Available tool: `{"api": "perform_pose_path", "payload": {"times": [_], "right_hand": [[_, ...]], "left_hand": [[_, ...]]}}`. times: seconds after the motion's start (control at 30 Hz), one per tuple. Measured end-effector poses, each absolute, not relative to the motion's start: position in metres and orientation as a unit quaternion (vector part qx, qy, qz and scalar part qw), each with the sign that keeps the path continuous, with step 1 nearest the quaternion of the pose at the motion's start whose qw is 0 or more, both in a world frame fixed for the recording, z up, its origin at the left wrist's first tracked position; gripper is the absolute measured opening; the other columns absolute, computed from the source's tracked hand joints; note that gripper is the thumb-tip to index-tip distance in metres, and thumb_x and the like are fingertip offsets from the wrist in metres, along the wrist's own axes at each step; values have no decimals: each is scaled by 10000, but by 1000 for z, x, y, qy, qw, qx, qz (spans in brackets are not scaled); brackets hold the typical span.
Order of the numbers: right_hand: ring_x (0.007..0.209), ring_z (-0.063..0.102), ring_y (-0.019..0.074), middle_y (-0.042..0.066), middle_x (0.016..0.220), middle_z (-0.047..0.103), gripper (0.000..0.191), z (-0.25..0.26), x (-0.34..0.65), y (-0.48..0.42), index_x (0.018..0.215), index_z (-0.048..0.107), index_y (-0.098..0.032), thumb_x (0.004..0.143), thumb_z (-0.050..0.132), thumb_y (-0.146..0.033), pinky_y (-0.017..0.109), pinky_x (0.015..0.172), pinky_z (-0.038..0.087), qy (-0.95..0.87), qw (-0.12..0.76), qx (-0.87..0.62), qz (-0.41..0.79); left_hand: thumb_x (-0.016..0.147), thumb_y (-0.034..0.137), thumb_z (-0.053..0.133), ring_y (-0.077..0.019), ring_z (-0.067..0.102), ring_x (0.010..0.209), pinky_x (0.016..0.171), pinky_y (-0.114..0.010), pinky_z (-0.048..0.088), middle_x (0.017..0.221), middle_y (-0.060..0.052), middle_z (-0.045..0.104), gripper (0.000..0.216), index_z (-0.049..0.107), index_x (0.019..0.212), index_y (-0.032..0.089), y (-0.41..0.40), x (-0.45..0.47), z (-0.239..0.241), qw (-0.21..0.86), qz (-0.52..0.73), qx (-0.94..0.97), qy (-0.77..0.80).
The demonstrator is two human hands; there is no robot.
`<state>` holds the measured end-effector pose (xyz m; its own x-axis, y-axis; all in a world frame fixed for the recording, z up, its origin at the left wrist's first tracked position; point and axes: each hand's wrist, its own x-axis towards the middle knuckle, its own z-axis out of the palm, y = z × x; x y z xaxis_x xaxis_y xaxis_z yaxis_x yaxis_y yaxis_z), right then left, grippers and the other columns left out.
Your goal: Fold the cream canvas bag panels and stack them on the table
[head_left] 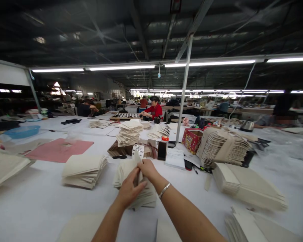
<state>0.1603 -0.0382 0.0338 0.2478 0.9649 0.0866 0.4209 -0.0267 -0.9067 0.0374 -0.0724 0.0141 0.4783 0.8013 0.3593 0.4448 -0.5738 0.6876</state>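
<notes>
Pinching a raised flap is the right hand; the left hand presses close, thumb apart, its grip unclear. Beneath, the cream pile sits on the surface, looking light and bendy: edges should hold best. Behind, a brown stack crowds in, phone and notepad to its right.
</notes>
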Motion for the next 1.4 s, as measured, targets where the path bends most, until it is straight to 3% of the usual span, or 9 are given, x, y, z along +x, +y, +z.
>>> {"api": "perform_pose_path", "payload": {"times": [0.27, 0.37, 0.43, 0.57, 0.7, 0.8, 1.1, 1.27, 1.4], "right_hand": [[695, 589, 149, -3, 745, 642, 339, 84, 242, -130, 930, 569, -168, 645, 589, -351, 283, 653, 467, -419, 688, -415, 423], [681, 596, 153, -6, 757, 649, 339, 77, 258, -184, 924, 584, -180, 632, 626, -346, 287, 636, 476, -386, 682, -434, 445], [629, 596, 153, 7, 755, 656, 324, 54, 261, -215, 890, 598, -172, 621, 645, -347, 283, 595, 480, -351, 651, -470, 482], [655, 600, 165, 38, 799, 662, 346, -10, 263, -260, 879, 605, -158, 591, 679, -335, 276, 599, 478, -281, 577, -530, 554], [724, 598, 191, 65, 828, 660, 339, -56, 275, -290, 868, 614, -126, 621, 654, -355, 294, 649, 471, -274, 523, -596, 545], [741, 598, 203, 67, 868, 655, 371, -73, 286, -308, 919, 594, -137, 628, 651, -359, 311, 654, 475, -258, 516, -643, 503], [701, 613, 212, 71, 840, 662, 406, -96, 265, -303, 922, 570, -150, 602, 672, -377, 332, 637, 488, -167, 565, -581, 561], [714, 614, 213, 72, 817, 665, 407, -108, 250, -286, 905, 581, -135, 593, 680, -376, 359, 698, 481, -169, 564, -562, 580], [708, 614, 203, 71, 817, 666, 388, -122, 249, -281, 901, 580, -131, 604, 679, -360, 360, 707, 476, -168, 563, -553, 591]], "left_hand": [[660, 535, 547, -299, 292, 1198, 1010, -482, 135, 1268, -151, 392, 685, 399, 1184, 119, -68, 46, -7, 144, 313, 853, 393], [742, 534, 449, -252, 397, 1129, 942, -435, 309, 1215, -128, 450, 666, 299, 1252, 134, -95, 56, 3, 337, 371, 798, 336], [758, 502, 447, -210, 552, 906, 723, -342, 470, 1057, -116, 558, 655, 266, 1263, 126, -120, 66, 3, 525, 322, 737, 277], [751, 398, 504, -120, 546, 547, 452, -209, 428, 717, -28, 615, 477, 434, 1131, 118, -166, 84, -28, 653, 207, 681, 259], [799, 321, 436, -176, 568, 848, 734, -313, 473, 920, -65, 621, 370, 465, 1127, 152, -182, 76, -78, 482, 198, 812, 264], [803, 259, 425, -216, 431, 1105, 933, -397, 348, 1157, -62, 526, 297, 529, 1076, 203, -181, 57, -110, 298, 128, 930, 173], [841, 207, 374, -239, 405, 1128, 969, -511, 238, 1199, -43, 493, 283, 523, 1078, 244, -190, 19, -138, 92, 80, 972, 200], [839, 130, 346, -187, 502, 994, 863, -355, 420, 1033, -68, 591, 274, 579, 979, 168, -195, 18, -141, 93, 156, 976, 122], [833, 108, 329, -178, 500, 1008, 890, -369, 415, 1040, -77, 591, 301, 568, 1011, 154, -197, 15, -147, 110, 169, 973, 109]]}}
